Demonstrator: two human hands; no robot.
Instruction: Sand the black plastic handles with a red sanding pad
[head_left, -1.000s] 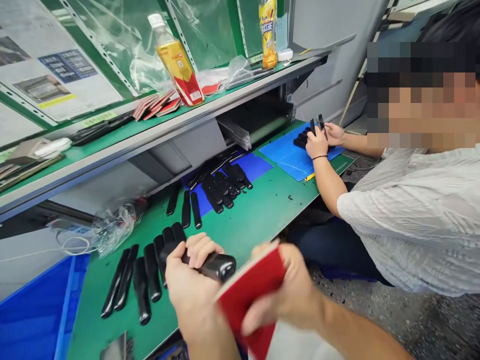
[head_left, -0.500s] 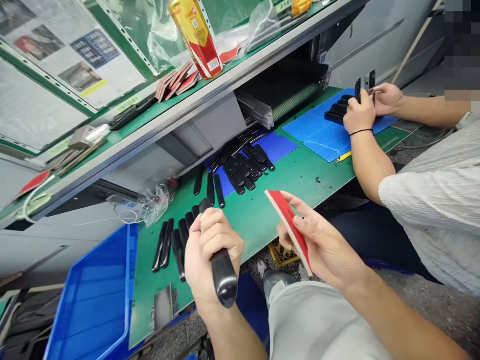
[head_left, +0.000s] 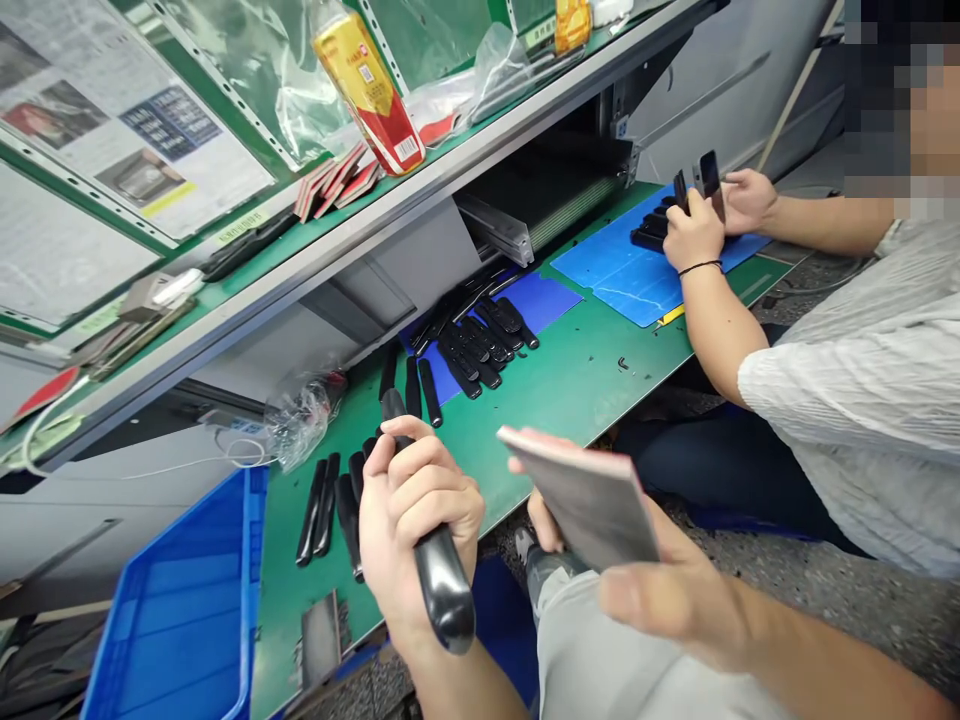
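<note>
My left hand (head_left: 427,490) is wrapped round a glossy black handle (head_left: 448,592), whose rounded end sticks out toward me below the fist. The handle's narrower far end shows above my fingers. In my right hand (head_left: 686,590) I grip a sanding pad (head_left: 589,500) with a grey face, a pale layer and a red side. Its grey face is turned up toward me, and it stands apart from the handle. Several similar black handles (head_left: 321,508) lie on the green bench left of my left hand, some of them behind it.
A heap of black handles (head_left: 480,345) lies on a blue sheet. At left stands a blue bin (head_left: 176,600); a worn grey piece (head_left: 321,640) lies near the bench edge. The shelf holds a drink carton (head_left: 371,95) and red pads (head_left: 337,185). A co-worker's hands (head_left: 694,235) hold dark pieces at right.
My right hand has turned the sanding pad from its red side to its grey face. My left hand still grips the black handle, slightly lower in view.
</note>
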